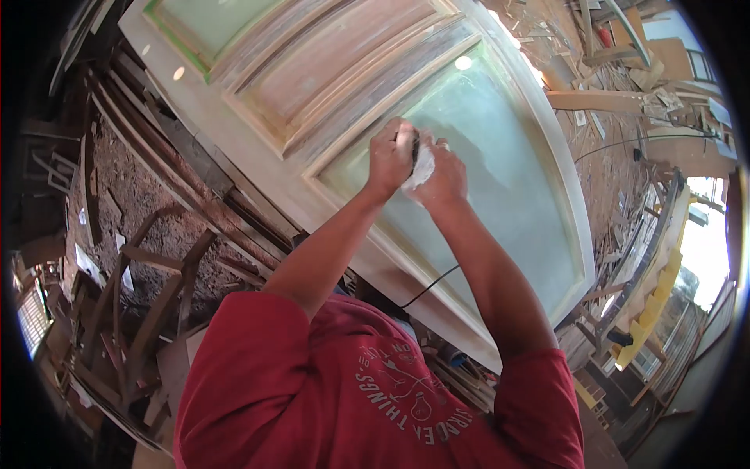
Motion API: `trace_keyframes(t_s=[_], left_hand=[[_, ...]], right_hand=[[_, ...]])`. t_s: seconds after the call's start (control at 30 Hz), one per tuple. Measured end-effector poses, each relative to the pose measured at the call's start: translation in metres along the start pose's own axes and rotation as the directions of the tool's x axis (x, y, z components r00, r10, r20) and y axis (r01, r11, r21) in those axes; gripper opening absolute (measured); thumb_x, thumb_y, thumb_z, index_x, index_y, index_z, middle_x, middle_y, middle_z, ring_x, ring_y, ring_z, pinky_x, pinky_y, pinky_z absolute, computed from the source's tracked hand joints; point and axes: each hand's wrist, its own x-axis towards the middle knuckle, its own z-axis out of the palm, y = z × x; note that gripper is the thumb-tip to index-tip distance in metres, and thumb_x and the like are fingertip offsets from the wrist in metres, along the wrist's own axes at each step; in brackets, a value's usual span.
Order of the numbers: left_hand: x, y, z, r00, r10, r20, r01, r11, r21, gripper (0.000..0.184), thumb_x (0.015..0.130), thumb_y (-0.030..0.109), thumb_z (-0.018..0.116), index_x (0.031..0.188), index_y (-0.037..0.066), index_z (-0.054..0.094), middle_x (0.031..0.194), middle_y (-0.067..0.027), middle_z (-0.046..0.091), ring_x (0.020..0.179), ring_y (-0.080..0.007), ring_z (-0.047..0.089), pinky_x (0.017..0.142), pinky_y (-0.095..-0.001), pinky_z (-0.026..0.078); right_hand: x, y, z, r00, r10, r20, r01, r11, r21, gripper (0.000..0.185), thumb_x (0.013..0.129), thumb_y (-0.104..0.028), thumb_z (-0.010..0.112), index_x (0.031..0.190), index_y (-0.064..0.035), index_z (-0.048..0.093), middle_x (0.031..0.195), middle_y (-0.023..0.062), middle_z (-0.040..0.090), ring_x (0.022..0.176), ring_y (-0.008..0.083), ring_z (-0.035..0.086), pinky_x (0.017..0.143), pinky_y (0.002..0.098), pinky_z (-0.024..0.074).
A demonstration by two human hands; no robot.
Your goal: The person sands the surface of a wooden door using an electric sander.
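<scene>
My left hand (391, 156) is closed, its fingers curled towards my right hand. Close against it is my right hand (442, 173), with bent fingers and a white patch along the inner side; whether that is dust, paste or cloth I cannot tell. A small dark thing shows between the two hands, too hidden to name. Both hands are over a large wooden door (574, 211), lying slanted in front of me. Under them is its pale green-blue panel (500, 211), framed by raised moulding, with a cloudy whitish surface.
Bent wooden frame pieces (160, 293) stand at the left by rough brown ground. Wood scraps and shavings litter the floor (598, 180) at the right. A thin black cable (431, 288) crosses the door's near edge. A yellow-edged piece (655, 313) lies far right.
</scene>
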Motion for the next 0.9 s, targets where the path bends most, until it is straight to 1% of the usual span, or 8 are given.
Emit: trace_keyframes(t_s=[0.3,0.53,0.57,0.63,0.67,0.7,0.73,0.9], left_hand=[[0.077,0.006,0.087,0.982,-0.085,0.167,0.074,0.995,0.069,0.029,0.106,0.026,0.060,0.095,0.000,0.065,0.088,-0.0326,0.064,0.082,-0.0542,0.062,0.077,-0.0526,0.053],[0.057,-0.070,0.038,0.870,0.304,0.387,-0.426,0.860,0.281,0.028,0.109,0.019,0.054,0.113,0.000,0.074,0.110,-0.0210,0.075,0.108,-0.0381,0.070,0.100,-0.0488,0.055],[0.047,-0.046,0.024,0.932,-0.074,0.356,0.016,0.986,0.165,0.028,0.110,0.019,0.055,0.113,0.000,0.075,0.116,-0.0218,0.074,0.112,-0.0379,0.069,0.103,-0.0472,0.054],[0.045,-0.052,-0.014,0.835,0.151,0.530,-0.450,0.742,0.497,0.031,0.111,0.021,0.053,0.118,-0.001,0.074,0.114,-0.0235,0.073,0.110,-0.0367,0.069,0.099,-0.0480,0.055],[0.042,-0.036,-0.022,0.877,-0.226,0.424,0.070,0.933,0.354,0.031,0.112,0.021,0.053,0.121,-0.002,0.072,0.115,-0.0243,0.072,0.108,-0.0378,0.070,0.095,-0.0492,0.055],[0.040,-0.033,-0.035,0.886,-0.041,0.462,-0.114,0.946,0.303,0.034,0.113,0.024,0.053,0.124,-0.003,0.070,0.110,-0.0252,0.072,0.102,-0.0394,0.071,0.093,-0.0507,0.054],[0.038,-0.043,-0.049,0.854,0.181,0.487,-0.429,0.776,0.463,0.034,0.114,0.026,0.051,0.117,-0.004,0.067,0.103,-0.0254,0.072,0.094,-0.0383,0.071,0.088,-0.0501,0.054],[0.023,0.022,-0.058,0.849,-0.077,0.522,-0.203,0.865,0.458,0.033,0.116,0.026,0.045,0.108,-0.003,0.059,0.100,-0.0295,0.071,0.091,-0.0488,0.068,0.081,-0.0529,0.054]], right_hand=[[0.060,0.055,-0.040,0.970,0.225,-0.094,-0.227,0.974,-0.008,0.071,0.085,-0.045,0.078,0.142,-0.0084,0.056,0.124,0.0252,0.072,0.115,0.0428,0.074,0.103,0.0508,0.0580],[0.040,0.063,0.030,0.971,0.147,-0.187,-0.070,0.929,0.363,0.050,0.070,-0.040,0.087,0.107,-0.0094,0.074,0.100,0.0239,0.077,0.098,0.0460,0.074,0.089,0.0567,0.0599],[0.032,0.047,0.032,0.966,0.226,-0.122,-0.167,0.914,0.369,0.052,0.065,-0.037,0.091,0.106,-0.0120,0.073,0.096,0.0193,0.077,0.097,0.0451,0.073,0.091,0.0570,0.0587],[0.025,0.033,0.047,0.984,0.054,-0.168,-0.002,0.955,0.297,0.042,0.072,-0.029,0.084,0.106,-0.0080,0.070,0.091,0.0225,0.074,0.095,0.0460,0.073,0.087,0.0585,0.0580],[0.026,0.022,0.064,0.966,0.067,-0.248,0.014,0.950,0.313,0.033,0.074,-0.024,0.081,0.100,-0.0069,0.071,0.089,0.0229,0.073,0.095,0.0443,0.073,0.083,0.0569,0.0587],[0.018,0.014,0.060,0.987,-0.004,-0.160,0.049,0.958,0.281,0.029,0.077,-0.019,0.078,0.102,-0.0052,0.071,0.091,0.0247,0.073,0.093,0.0441,0.073,0.082,0.0557,0.0594],[0.007,-0.001,0.047,0.994,0.015,-0.110,0.015,0.964,0.266,0.042,0.073,-0.015,0.082,0.112,-0.0064,0.071,0.102,0.0245,0.073,0.097,0.0443,0.073,0.084,0.0539,0.0602],[-0.006,-0.018,0.048,0.995,0.073,-0.061,-0.053,0.956,0.289,0.083,0.051,-0.022,0.100,0.128,-0.0129,0.072,0.125,0.0181,0.070,0.119,0.0370,0.070,0.099,0.0458,0.0596]])
